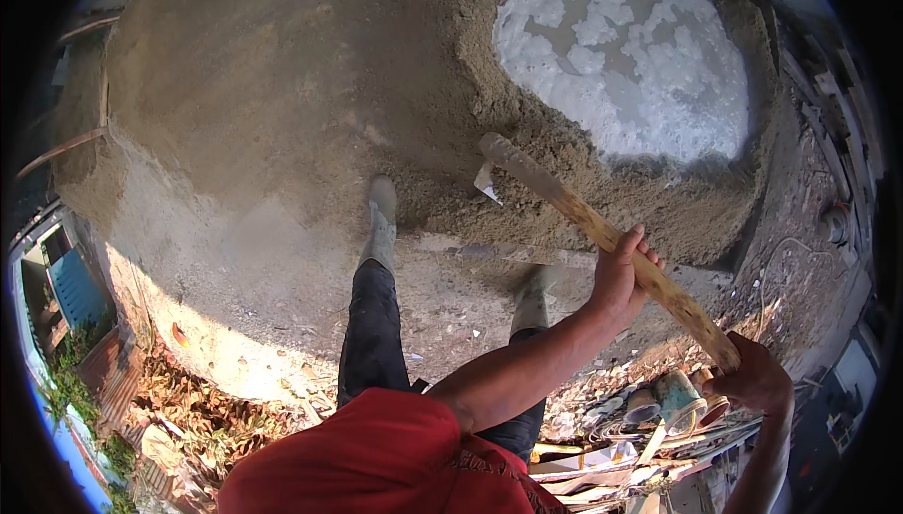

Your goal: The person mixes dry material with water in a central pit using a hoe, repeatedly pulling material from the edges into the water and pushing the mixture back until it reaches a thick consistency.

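I grip a hoe by its long wooden handle [585, 218] with both hands. My left hand [621, 274] is wrapped round the middle of the shaft. Down at the butt end, my right hand [752, 373] is closed on the wood. The hoe's far end lies over the damp grey-brown sand or mortar mix, and a small pale part of its blade [487, 182] shows beneath it; the remainder is hidden. Just beyond, a ring of mix [527, 114] surrounds a pool of cloudy water [621, 48] with whitish foam on top.
My rubber boots [381, 218] stand at the mix's near edge, beside a mud-caked bar or board [522, 253]. Buckets [677, 401] and scrap wood lie at the lower right. Dry leaves [202, 411] cover the lower left. Planks [828, 128] line the right side.
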A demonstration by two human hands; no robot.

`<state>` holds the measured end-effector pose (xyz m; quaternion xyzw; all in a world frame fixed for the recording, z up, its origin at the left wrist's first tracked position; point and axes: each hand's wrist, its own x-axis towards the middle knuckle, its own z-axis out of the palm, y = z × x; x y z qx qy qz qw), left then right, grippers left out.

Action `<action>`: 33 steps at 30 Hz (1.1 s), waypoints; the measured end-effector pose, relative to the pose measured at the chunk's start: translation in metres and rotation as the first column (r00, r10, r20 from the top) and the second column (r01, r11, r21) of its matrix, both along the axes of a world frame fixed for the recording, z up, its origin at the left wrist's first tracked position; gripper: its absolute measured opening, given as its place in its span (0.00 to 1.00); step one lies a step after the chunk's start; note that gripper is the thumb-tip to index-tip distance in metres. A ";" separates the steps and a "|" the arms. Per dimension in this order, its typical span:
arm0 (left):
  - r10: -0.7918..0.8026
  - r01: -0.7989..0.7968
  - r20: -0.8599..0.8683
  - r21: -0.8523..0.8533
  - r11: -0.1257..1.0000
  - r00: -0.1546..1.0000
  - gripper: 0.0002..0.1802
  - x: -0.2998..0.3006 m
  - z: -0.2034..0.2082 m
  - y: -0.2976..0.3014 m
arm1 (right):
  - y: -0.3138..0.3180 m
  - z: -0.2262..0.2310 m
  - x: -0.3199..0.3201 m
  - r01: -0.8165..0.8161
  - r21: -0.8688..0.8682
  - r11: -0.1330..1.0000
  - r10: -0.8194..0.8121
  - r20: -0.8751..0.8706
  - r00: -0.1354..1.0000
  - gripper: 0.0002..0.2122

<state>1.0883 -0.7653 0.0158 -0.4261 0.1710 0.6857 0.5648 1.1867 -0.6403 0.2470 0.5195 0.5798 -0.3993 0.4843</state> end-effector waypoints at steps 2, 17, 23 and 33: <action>-0.069 0.062 0.106 0.065 0.996 0.992 0.16 0.015 0.007 -0.011 | -0.013 0.004 0.044 -0.099 0.028 0.995 0.100 -0.026 0.995 0.29; -0.616 0.061 -0.316 -0.857 0.511 0.721 0.07 -0.339 -0.299 -0.310 | -0.342 -0.407 -0.213 -0.005 -0.173 0.985 -0.095 -0.565 0.819 0.20; -0.308 0.017 -0.229 -0.777 0.629 0.924 0.09 -0.223 -0.325 -0.298 | -0.263 -0.400 -0.138 -0.351 -0.112 0.930 0.255 -0.492 0.832 0.20; 0.051 -0.181 -0.243 -0.551 0.815 0.969 0.15 -0.059 -0.239 -0.134 | -0.059 -0.259 -0.040 -0.578 -0.037 0.815 0.518 -0.400 0.756 0.23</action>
